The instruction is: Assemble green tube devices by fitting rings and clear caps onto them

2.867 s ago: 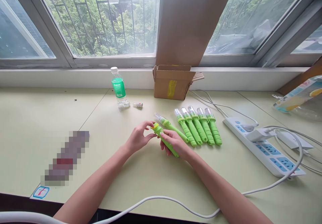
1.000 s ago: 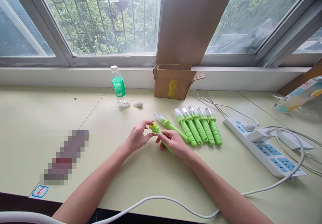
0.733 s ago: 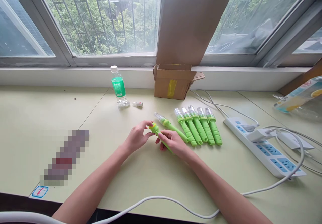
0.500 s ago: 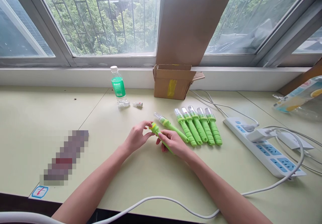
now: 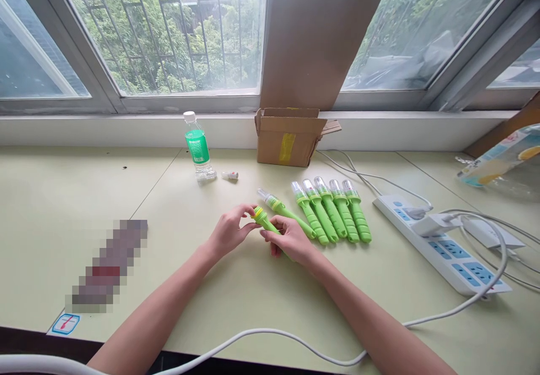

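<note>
A green flashlight-like stick (image 5: 266, 222) with a yellow collar slants between my hands, its clear cap absent from the top end. My right hand (image 5: 291, 240) is closed round its shaft and covers the lower part. At the upper end, my left hand (image 5: 231, 229) pinches the yellow collar between thumb and fingers. Just behind my right hand lies a similar green stick with a clear cap (image 5: 287, 212). Several more green sticks with clear caps (image 5: 333, 212) lie side by side to its right.
An open cardboard box (image 5: 289, 139) stands by the sill, left of it a water bottle (image 5: 198, 147) and a small clear tube (image 5: 230, 175). On the right are a white power strip (image 5: 439, 251), plugs and cables. A white cable (image 5: 270, 330) crosses the front. A blurred-out object (image 5: 112, 268) lies left.
My right hand has shifted slightly along the stick, showing its fingers a little differently. My left hand stays at the yellow collar. The whole view has drifted slightly.
</note>
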The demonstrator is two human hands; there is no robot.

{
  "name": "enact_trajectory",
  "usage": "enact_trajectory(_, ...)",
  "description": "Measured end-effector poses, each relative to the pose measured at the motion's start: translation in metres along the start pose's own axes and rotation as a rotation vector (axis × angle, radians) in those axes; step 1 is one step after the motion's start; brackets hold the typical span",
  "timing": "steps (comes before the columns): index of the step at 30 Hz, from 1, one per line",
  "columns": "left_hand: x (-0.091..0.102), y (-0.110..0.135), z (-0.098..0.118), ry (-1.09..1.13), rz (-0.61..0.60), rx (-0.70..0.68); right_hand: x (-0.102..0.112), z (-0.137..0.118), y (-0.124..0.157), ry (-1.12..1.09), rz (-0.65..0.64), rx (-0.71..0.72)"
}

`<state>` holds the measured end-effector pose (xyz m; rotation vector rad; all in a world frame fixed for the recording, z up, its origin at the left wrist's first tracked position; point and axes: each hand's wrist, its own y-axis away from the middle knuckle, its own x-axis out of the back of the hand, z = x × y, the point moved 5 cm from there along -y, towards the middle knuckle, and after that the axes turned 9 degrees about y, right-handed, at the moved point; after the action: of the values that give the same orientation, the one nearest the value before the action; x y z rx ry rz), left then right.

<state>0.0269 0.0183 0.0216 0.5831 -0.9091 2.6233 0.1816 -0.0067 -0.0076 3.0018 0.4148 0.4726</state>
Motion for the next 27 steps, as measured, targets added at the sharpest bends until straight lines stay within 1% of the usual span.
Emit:
enact_trajectory(5,0.0035,-0.0015,0.0019,0.026,0.026,0.004,-0.0027,-0.0036,0.0007,0.024,-0.079,0.051)
enact_trajectory(8,0.0029,-0.0022,0.0009,0.046,0.011,0.027,-0.0036,-0.0031,0.0006,0.023,-0.103,0.053)
enact_trajectory(14,0.0003,-0.0017,-0.0026,0.05,-0.033,0.07,-0.0045,-0.0021,0.0001,-0.014,-0.111,0.038)
enact_trajectory(19,0.0008,-0.0024,-0.001,0.052,-0.026,0.037,-0.0044,-0.0019,-0.0001,-0.009,-0.11,0.02)
enact_trajectory(27,0.0016,-0.0016,-0.0027,0.03,-0.006,0.058,-0.0047,-0.0059,0.0011,-0.026,-0.124,0.038)
